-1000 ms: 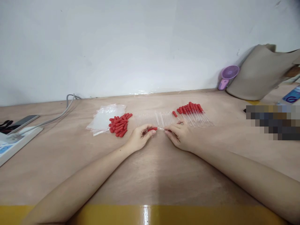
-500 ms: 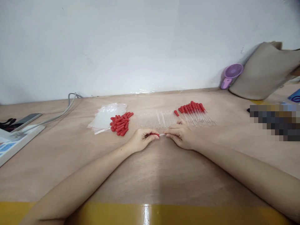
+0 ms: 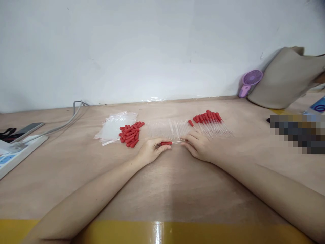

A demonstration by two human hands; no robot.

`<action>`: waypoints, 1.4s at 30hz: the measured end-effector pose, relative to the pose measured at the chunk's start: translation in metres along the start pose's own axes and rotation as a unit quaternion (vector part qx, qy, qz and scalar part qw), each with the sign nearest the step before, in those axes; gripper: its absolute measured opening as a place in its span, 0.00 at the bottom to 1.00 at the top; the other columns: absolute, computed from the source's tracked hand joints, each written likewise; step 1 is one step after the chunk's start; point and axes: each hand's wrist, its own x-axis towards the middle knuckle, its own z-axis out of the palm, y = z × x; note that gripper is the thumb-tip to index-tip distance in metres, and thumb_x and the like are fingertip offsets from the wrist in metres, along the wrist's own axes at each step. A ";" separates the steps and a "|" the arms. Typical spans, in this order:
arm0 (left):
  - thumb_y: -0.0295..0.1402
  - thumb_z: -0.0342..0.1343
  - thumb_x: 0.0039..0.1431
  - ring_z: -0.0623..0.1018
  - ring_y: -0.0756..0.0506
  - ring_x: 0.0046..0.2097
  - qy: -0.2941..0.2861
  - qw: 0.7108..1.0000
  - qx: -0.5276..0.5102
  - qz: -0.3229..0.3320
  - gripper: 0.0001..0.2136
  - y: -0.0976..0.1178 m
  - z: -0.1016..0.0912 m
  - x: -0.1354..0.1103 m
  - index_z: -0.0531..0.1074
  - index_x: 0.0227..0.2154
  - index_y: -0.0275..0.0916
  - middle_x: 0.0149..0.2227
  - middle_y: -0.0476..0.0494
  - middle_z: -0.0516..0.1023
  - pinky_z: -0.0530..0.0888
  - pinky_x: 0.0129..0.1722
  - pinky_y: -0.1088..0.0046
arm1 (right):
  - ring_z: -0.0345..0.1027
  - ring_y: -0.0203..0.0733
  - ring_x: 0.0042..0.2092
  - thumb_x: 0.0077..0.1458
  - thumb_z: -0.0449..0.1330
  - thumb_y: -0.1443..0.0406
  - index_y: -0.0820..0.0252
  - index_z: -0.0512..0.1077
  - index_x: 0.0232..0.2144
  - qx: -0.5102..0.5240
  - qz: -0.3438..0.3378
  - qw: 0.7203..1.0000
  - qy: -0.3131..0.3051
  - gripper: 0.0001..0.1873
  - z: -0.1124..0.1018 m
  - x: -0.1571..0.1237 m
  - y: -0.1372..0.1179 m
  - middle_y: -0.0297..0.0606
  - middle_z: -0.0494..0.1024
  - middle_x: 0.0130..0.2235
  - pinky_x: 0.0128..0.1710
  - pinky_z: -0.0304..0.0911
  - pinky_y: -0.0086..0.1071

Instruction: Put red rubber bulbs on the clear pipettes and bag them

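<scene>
My left hand point(image 3: 152, 150) pinches a red rubber bulb point(image 3: 166, 143) between thumb and fingers. A clear dropper tube point(image 3: 176, 142) runs from the bulb's end across to my right hand point(image 3: 199, 145), whose thumb and fingertips are around its far part. Whether the tube's end sits inside the bulb is too small to tell. Just beyond my hands lies a row of clear dropper tubes point(image 3: 167, 128). A heap of loose red bulbs point(image 3: 130, 134) is left of that row. Assembled droppers with red bulbs point(image 3: 208, 118) lie side by side past my right hand.
Clear plastic bags point(image 3: 111, 127) are stacked behind the loose bulbs. At the left are a power strip point(image 3: 27, 149), a grey cable point(image 3: 66, 123) and a phone point(image 3: 31, 128). A purple handheld fan point(image 3: 251, 79) and a beige bag point(image 3: 281, 79) stand against the wall at right.
More of the red bulb now shows between my left thumb and fingers. My right fingers have shifted slightly right along the tube, and more of the tube is visible.
</scene>
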 end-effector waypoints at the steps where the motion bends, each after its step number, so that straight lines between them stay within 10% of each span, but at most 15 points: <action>1: 0.35 0.58 0.52 0.78 0.48 0.34 0.003 1.000 0.002 0.005 0.08 0.000 0.000 0.000 0.76 0.34 0.38 0.34 0.46 0.80 0.74 0.36 0.74 | 0.63 0.39 0.34 0.59 0.49 0.65 0.62 0.69 0.36 0.009 -0.001 1.000 0.006 0.10 0.000 -0.001 0.001 0.41 0.72 0.32 0.36 0.57 0.33; 22: 0.34 0.55 0.55 0.77 0.49 0.33 -0.008 0.998 0.023 0.064 0.08 -0.001 0.006 -0.004 0.74 0.33 0.35 0.32 0.44 0.78 0.73 0.33 0.75 | 0.57 0.34 0.25 0.58 0.47 0.69 0.63 0.70 0.28 0.008 -0.032 0.999 -0.010 0.13 0.000 0.007 -0.014 0.35 0.71 0.24 0.32 0.50 0.32; 42: 0.30 0.54 0.56 0.76 0.51 0.30 0.014 0.962 0.122 0.243 0.06 -0.005 0.003 -0.002 0.73 0.35 0.35 0.31 0.44 0.78 0.73 0.31 0.77 | 0.56 0.32 0.24 0.59 0.45 0.63 0.61 0.64 0.21 0.179 0.185 0.947 -0.190 0.17 -0.011 0.015 -0.023 0.31 0.66 0.21 0.26 0.48 0.26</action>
